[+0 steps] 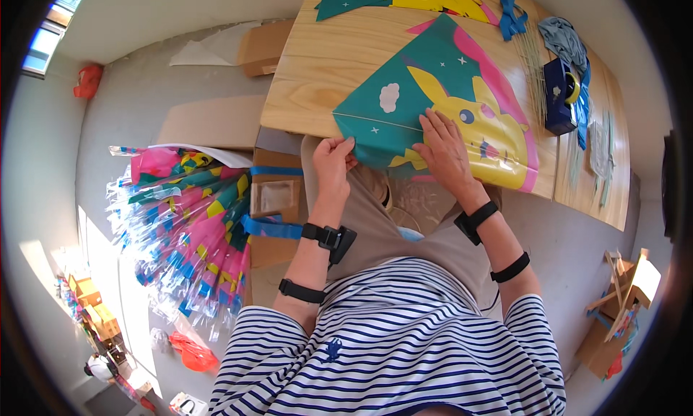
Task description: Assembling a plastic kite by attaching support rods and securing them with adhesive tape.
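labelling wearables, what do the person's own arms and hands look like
The left hand and right hand are gloveless. Each forearm has two black straps, the one nearer the hand bearing a dark box. The short sleeves are white with dark stripes.

Found teal, yellow and pink on the printed sheet (pixel 462 102) between one and two o'clock, bearing white star motifs. Noted pale brown wood grain on the table (pixel 307 84) from twelve to three. Recorded navy-and-white stripes on the shirt (pixel 411 336) at six. Logged pink, teal, yellow and blue on the wrapped bundle (pixel 198 232) toward nine; navy on the tape dispenser (pixel 556 109) at two.
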Tool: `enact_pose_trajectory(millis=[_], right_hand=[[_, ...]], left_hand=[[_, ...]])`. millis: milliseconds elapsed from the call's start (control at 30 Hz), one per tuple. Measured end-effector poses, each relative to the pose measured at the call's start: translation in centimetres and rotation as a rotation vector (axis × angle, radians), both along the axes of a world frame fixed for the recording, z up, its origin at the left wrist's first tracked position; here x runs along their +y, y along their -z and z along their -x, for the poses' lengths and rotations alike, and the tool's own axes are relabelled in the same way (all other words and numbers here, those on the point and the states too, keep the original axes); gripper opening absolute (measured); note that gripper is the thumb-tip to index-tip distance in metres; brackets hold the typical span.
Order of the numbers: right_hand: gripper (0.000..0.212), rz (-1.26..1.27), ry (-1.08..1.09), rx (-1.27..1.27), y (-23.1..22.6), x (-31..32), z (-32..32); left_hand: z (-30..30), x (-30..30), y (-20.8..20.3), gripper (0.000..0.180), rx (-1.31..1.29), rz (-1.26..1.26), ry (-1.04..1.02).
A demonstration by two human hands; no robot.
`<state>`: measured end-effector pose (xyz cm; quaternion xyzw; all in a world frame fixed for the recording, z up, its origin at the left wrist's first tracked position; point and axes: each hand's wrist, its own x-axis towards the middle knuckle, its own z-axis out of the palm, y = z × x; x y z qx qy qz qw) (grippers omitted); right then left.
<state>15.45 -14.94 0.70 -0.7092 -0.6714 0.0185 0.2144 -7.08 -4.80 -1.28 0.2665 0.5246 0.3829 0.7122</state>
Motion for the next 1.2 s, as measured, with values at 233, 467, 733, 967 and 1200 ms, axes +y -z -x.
enact_pose_trajectory(millis=[233, 467, 733, 967, 1200], right_hand=[[0.056, -0.018, 0.003, 0.033, 1.8, -1.3, -1.3], [0.055, -0.046, 0.011, 0.106, 1.9, -1.3, -1.1], [0.054, -0.061, 0.006, 0.143, 2.1, -1.6, -1.3], [0.054, -0.068, 0.051, 0.156, 2.1, -1.7, -1.4], [0.053, -0.075, 0.045, 0.139, 1.7, -2.1, -1.5]], left_hand=[[-0.6, 2.3, -1.5, 0.010, 0.085, -0.048, 0.072], [-1.0, 4.2, -0.9, 0.011, 0.182, -0.062, 0.098], [-1.5, 3.4, -2.7, 0.014, 0.056, -0.071, 0.050], [-2.0, 3.0, -4.2, 0.014, -0.006, -0.093, 0.046], [-1.8, 3.5, -1.9, 0.014, -0.012, -0.032, 0.029]])
